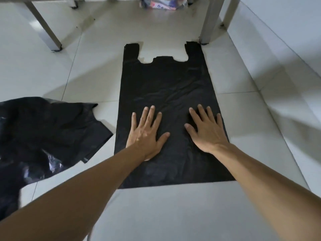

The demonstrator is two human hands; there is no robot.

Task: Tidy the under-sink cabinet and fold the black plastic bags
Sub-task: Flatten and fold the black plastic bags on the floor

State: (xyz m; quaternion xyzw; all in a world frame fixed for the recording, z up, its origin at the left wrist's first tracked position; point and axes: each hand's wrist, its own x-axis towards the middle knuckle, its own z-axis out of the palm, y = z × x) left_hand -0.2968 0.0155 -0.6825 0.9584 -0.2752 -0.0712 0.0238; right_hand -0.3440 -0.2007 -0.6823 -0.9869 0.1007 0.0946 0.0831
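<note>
A black plastic bag [166, 84] lies spread flat on the white tiled floor, its two handles pointing away from me toward the sink unit. My left hand [147, 134] presses palm-down on the bag's lower left part, fingers straight and spread. My right hand [206, 131] presses flat on its lower right part, fingers straight too. A loose pile of crumpled black plastic bags [43, 136] lies on the floor to the left, apart from the flat bag.
Grey metal legs [45, 28] [208, 21] of the sink unit stand at the far left and far right. A colourful packet bundle [163, 3] sits under the unit at the top. A white wall [286, 40] runs along the right.
</note>
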